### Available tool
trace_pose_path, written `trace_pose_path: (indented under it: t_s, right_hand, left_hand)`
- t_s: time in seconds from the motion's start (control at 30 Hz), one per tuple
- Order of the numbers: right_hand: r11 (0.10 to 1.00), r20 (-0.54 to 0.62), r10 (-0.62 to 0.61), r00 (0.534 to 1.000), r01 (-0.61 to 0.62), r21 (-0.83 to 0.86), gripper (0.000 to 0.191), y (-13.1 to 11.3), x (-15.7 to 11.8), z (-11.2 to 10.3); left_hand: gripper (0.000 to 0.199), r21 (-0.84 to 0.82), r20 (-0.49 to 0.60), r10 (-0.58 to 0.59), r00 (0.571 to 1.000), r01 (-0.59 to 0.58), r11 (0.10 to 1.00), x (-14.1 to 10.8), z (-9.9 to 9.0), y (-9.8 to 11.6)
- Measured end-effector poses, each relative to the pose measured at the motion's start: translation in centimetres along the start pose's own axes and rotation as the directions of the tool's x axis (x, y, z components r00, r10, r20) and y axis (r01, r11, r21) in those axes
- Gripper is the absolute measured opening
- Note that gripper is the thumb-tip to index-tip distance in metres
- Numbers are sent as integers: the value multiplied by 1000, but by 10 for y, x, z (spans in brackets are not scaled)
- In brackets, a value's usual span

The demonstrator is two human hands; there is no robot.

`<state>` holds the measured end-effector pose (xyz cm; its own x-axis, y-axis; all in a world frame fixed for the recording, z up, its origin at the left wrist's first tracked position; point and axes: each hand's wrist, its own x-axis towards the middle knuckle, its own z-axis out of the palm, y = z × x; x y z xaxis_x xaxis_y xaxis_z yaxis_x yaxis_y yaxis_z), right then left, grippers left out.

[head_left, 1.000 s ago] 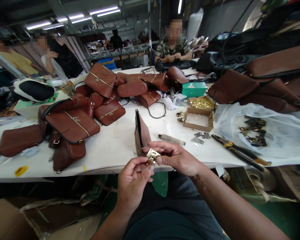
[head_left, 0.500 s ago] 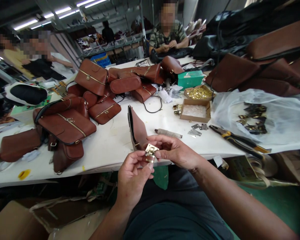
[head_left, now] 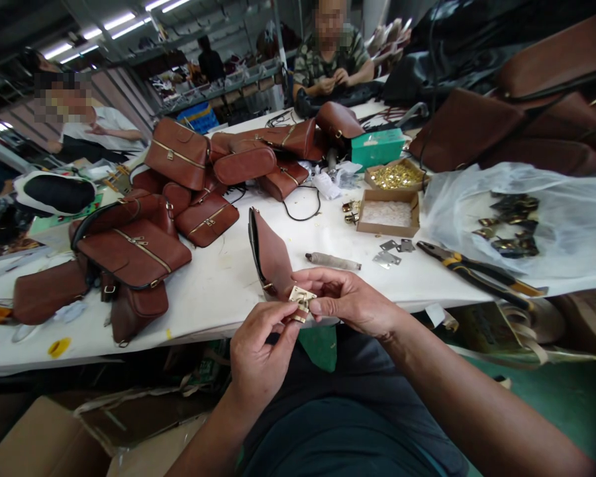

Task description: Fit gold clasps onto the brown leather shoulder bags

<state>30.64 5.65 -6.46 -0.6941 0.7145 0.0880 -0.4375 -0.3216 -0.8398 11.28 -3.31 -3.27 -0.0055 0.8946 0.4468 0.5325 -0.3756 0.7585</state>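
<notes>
Both hands meet at a small gold metal clasp (head_left: 302,300) near the table's front edge. My right hand (head_left: 350,301) pinches its plate from the right, fingers bent behind it. My left hand (head_left: 264,344) has thumb and forefinger closed on the clasp's lower left part. Right behind the clasp stands a brown leather bag piece (head_left: 274,255), upright and leaning, its dark-edged opening facing left. Whether my right fingers also hold that leather is hidden.
Brown bags (head_left: 134,252) are piled at left. Behind my hands lie a wrapped rod (head_left: 334,261), metal plates (head_left: 387,258), pliers (head_left: 471,271), a carton tray (head_left: 387,215) and a plastic bag (head_left: 571,225) of fittings. A person (head_left: 330,59) sits across the table (head_left: 203,298).
My left hand's fingers have closed in, thumb and forefinger now pinching the clasp's lower part. My right hand keeps its grip. The view has shifted slightly.
</notes>
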Motion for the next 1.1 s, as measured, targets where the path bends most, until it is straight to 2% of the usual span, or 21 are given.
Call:
trace_pose_path:
  t_s: [0.07, 0.13, 0.27, 0.4, 0.47, 0.6, 0.67, 0.73, 0.8, 0.83, 0.9, 0.97, 1.1]
  right_hand:
    - [1000, 3, 16, 1000, -16, 2, 51, 0, -1, 0]
    - [1000, 5, 25, 1000, -25, 15, 44, 0, -1, 1]
    - [998, 5, 49, 999, -49, 49, 37, 2, -1, 2]
    - [994, 3, 65, 998, -65, 83, 37, 7, -1, 1]
    - [993, -11, 67, 998, -65, 101, 38, 9, -2, -1]
    - [994, -28, 52, 998, -50, 94, 43, 5, -5, -1]
    - [998, -17, 44, 999, -43, 44, 45, 0, -8, 1]
    - [999, -11, 23, 1000, -23, -31, 46, -6, -10, 6]
    - [985, -34, -16, 999, 10, -170, 48, -10, -13, 11]
    - [962, -58, -46, 997, 28, -272, 49, -12, -14, 14]
    - [867, -101, -133, 986, 66, -495, 52, -15, -17, 20]
    - [756, -103, -224, 969, 106, -646, 54, -15, -18, 24]
    - [634, -113, -407, 906, 192, -749, 57, -6, -19, 31]
  left_hand:
    - [24, 32, 60, 14, 998, -16, 999, 8, -8, 1]
    - [20, 12, 141, -79, 987, 78, 997, 16, -15, 1]
    - [31, -96, 255, -340, 905, 373, 923, 29, -20, 2]
    - [38, -107, 304, -431, 850, 480, 871, 36, -20, 2]
    - [38, -110, 325, -403, 856, 457, 883, 36, -21, 4]
    - [28, -146, 340, -254, 906, 317, 937, 29, -22, 6]
    - [25, -152, 296, -308, 904, 363, 919, 25, -20, 4]
    - [29, -153, 281, -408, 869, 461, 874, 22, -15, 0]
    - [32, -153, 293, -461, 838, 517, 842, 19, -10, -5]
    - [31, -150, 291, -466, 836, 521, 841, 18, -9, -7]
    - [25, -138, 260, -437, 861, 481, 866, 16, -6, -11]
    - [19, -126, 215, -364, 906, 396, 910, 16, -6, -13]
    - [10, -118, 146, -131, 981, 149, 982, 17, -9, -13]
